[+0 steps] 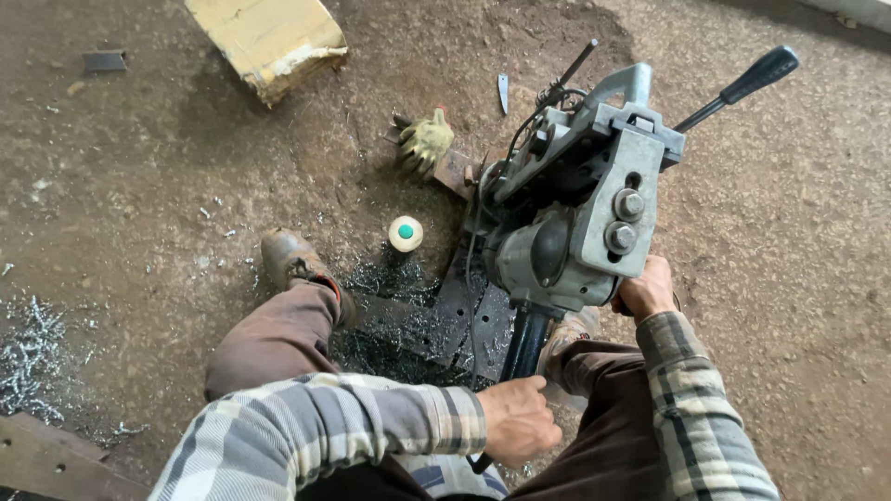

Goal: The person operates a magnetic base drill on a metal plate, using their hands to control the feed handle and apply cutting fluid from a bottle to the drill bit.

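Right, grey drill machine (575,213) is steadied on steel plate (464,315) btwn the boots; left hand (515,417) is closed on its black handle, right hand (645,289) clamped at its side. Swarf (390,288) underfoot: slip or tilt is risked.

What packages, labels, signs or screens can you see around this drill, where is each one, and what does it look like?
Bottle: standing on the dirt floor left of the drill, seen from above; round, cream, with a green cap.
Block: top left on the floor; boxy, yellowish, torn white edge; whether it is a package cannot be told.
No labels, signs or screens show.
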